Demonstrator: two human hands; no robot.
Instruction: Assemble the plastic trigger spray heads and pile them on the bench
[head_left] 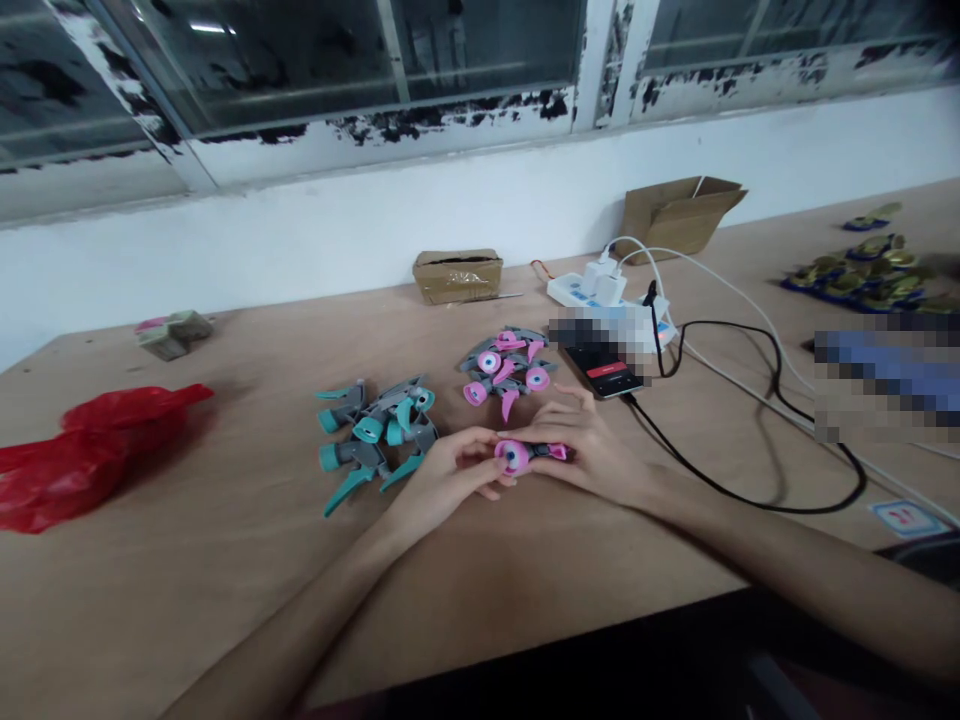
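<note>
Both of my hands hold one pink and grey trigger spray head (513, 457) above the table, its round pink nozzle facing me. My left hand (455, 468) pinches the nozzle end from the left. Fingers of my right hand (581, 445) close round the trigger end, hiding part of the body. Just beyond my hands lies a pile of pink and grey spray heads (508, 368). To the left of my left hand is a group of teal and grey spray heads (375, 432), several of them lying on their sides.
A red plastic bag (94, 455) lies at left, near a small greenish block (175, 334). Cardboard boxes (459, 277) stand by the wall. At right are a phone (607, 372), a power strip (568, 291), a looping black cable (750, 505) and gold and blue items (862, 275).
</note>
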